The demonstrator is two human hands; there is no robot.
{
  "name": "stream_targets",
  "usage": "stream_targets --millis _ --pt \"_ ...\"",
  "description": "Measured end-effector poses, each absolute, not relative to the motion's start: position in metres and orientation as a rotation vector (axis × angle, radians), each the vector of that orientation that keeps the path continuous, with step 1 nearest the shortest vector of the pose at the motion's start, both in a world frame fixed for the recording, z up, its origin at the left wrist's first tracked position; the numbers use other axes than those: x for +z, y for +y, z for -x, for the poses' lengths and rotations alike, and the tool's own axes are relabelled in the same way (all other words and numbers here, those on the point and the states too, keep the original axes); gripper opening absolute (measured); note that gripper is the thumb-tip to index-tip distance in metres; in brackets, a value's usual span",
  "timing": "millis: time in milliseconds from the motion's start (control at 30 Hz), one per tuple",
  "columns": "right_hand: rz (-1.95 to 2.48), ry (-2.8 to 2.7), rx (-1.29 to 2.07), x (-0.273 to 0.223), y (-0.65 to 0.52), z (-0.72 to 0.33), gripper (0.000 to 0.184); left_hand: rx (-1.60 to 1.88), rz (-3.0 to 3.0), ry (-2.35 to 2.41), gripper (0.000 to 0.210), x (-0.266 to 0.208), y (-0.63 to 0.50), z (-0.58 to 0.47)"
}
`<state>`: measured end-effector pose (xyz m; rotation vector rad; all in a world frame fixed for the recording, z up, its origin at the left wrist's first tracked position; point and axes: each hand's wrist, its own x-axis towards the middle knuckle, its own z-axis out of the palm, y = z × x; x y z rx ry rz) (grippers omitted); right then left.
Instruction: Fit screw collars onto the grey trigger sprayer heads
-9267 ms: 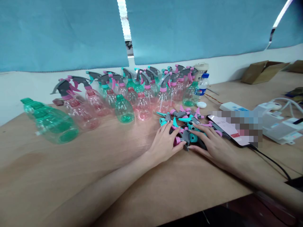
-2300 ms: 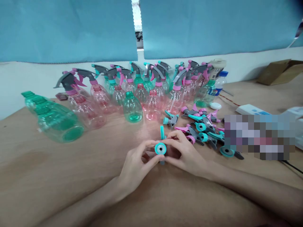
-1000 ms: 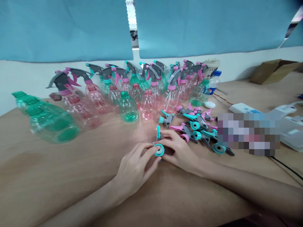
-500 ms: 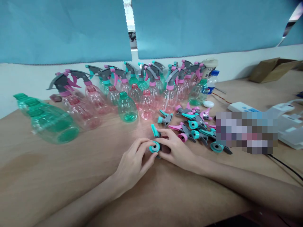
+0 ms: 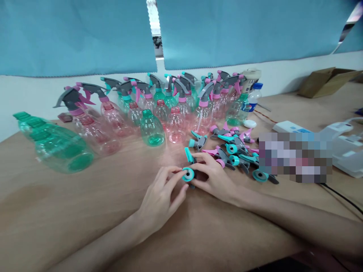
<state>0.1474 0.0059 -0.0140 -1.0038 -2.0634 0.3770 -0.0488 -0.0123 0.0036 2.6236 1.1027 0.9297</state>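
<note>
sprayer (image 5: 190,175) btwn lh (image 5: 155,198) & rh (image 5: 217,178)

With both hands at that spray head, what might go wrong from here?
The teal-collared spray head might slip or turn, as the left hand seems to have its thumb off the collar. The right hand might knock loose spray heads close beside it. The open green bottle standing beyond could tip if bumped.

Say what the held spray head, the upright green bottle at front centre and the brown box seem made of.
Spray head: probably plastic, smooth, slightly glossy; opaque teal and grey parts, evenly coloured.
Green bottle: likely plastic, glossy, see-through; highlights, base visible through its side; glass not ruled out.
Brown box: apparently cardboard, matt; folded flaps without shine.
</note>
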Motion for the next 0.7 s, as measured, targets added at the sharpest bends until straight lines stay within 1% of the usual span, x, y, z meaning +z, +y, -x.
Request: stream_targets --millis 133,333,700 --pt "1.002 -2.074 0.393 -0.013 0.006 -0.148 0.02 0.885 -2.453 1.07 0.027 0.008 -0.011 0.048" --pt "0.938 -2.115 0.438 -0.01 0.005 -0.146 0.016 0.878 -2.144 1.086 0.014 0.016 -0.009 0.049" --pt "0.948 -2.133 0.451 -0.007 0.004 -0.146 0.019 0.85 -2.198 1.092 0.009 0.015 -0.006 0.048"
